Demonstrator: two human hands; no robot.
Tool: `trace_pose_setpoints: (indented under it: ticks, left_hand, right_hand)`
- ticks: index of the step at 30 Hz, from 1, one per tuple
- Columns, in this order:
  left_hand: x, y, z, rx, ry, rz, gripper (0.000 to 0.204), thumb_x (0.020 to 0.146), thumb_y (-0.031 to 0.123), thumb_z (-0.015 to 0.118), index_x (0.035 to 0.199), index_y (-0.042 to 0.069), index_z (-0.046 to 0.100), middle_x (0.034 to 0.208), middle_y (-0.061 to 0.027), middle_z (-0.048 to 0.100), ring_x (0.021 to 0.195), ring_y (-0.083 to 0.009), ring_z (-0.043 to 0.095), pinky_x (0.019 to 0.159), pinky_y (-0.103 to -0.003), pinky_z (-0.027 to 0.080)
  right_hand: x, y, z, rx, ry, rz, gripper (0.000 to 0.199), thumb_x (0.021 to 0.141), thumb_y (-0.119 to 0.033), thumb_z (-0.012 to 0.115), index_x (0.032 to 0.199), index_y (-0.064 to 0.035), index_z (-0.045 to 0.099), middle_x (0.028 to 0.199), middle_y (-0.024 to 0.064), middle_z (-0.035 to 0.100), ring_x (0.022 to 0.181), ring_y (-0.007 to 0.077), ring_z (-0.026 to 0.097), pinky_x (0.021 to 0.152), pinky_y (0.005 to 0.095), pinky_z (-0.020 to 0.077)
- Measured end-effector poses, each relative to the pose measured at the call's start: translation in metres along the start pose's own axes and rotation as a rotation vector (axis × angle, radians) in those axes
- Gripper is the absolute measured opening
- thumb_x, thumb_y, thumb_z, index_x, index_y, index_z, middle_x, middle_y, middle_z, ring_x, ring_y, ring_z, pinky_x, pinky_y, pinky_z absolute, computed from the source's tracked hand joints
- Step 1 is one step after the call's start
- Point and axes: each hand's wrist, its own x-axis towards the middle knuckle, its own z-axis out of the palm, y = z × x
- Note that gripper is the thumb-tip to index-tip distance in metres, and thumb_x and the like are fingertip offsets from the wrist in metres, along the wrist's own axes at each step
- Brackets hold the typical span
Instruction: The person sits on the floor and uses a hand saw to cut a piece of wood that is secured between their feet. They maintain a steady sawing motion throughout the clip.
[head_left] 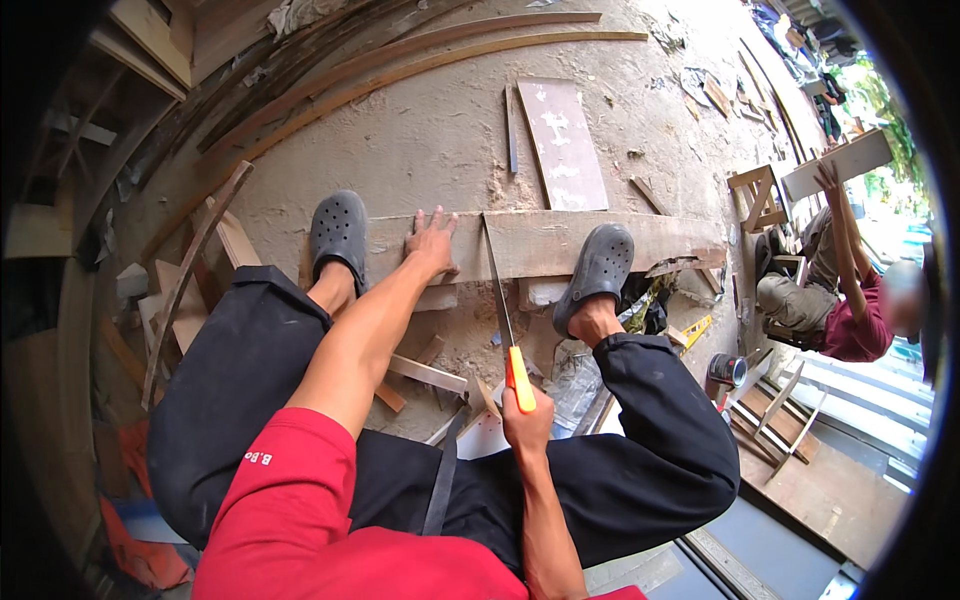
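A long wooden plank (530, 250) lies crosswise before me, raised on blocks, with my grey clogs pressing on it at both sides. My left hand (432, 244) rests flat on the plank with its fingers spread, a little left of the saw. In my right hand (528, 420) is the orange and yellow handle of a handsaw (499, 290). Its narrow blade points away from me, and the tip reaches across the plank to its far edge. Whether the teeth have cut into the wood I cannot tell.
Beyond the plank lies a flat board (562, 140) with white patches. Long wood strips (420, 65) stretch across the far left floor, and offcuts (430, 374) lie beneath me. To the right are an open paint can (727, 370) and a seated co-worker (850, 300) holding a board.
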Motion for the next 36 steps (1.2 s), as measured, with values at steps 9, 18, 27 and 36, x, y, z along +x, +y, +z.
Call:
trace_pose_setpoints:
  ticks: [9, 18, 27, 36]
  left_hand:
    - [-0.001, 0.001, -0.008, 0.001, 0.005, 0.021, 0.118, 0.063, 0.047, 0.088, 0.157, 0.027, 0.018, 0.164, -0.0100, 0.011, 0.147, -0.0472, 0.012, 0.113, -0.059, 0.033]
    - [0.006, 0.009, 0.005, -0.015, -0.020, 0.011, 0.120, 0.062, 0.046, 0.089, 0.157, 0.030, 0.017, 0.165, -0.0052, 0.009, 0.150, -0.0414, 0.009, 0.114, -0.057, 0.031]
    - [0.003, 0.010, -0.005, 0.015, -0.005, 0.031, 0.124, 0.059, 0.044, 0.091, 0.157, 0.029, 0.017, 0.165, -0.0066, 0.011, 0.149, -0.0422, 0.011, 0.112, -0.058, 0.036]
    - [0.001, -0.019, -0.012, 0.076, -0.045, 0.112, 0.133, 0.054, 0.039, 0.094, 0.158, 0.026, 0.012, 0.165, -0.0095, 0.008, 0.149, -0.0416, 0.012, 0.111, -0.057, 0.038]
  right_hand:
    - [0.071, -0.002, 0.037, 0.010, 0.057, -0.105, 0.025, 0.084, -0.019, 0.062, 0.073, 0.0024, 0.059, 0.064, 0.0216, 0.059, 0.056, 0.0348, 0.058, 0.056, 0.0437, 0.0455]
    - [0.067, 0.011, 0.052, 0.017, 0.115, -0.086, 0.025, 0.083, -0.020, 0.063, 0.072, 0.0025, 0.060, 0.067, 0.0235, 0.060, 0.060, 0.0389, 0.062, 0.057, 0.0438, 0.0460]
    - [0.021, 0.002, 0.013, 0.036, 0.038, -0.033, 0.024, 0.080, -0.020, 0.065, 0.071, 0.0016, 0.060, 0.068, 0.0239, 0.061, 0.063, 0.0421, 0.061, 0.059, 0.0469, 0.0469]
    - [0.027, -0.012, 0.003, -0.090, 0.050, -0.103, 0.024, 0.081, -0.021, 0.064, 0.072, 0.0013, 0.063, 0.067, 0.0228, 0.062, 0.063, 0.0397, 0.063, 0.060, 0.0450, 0.0482]
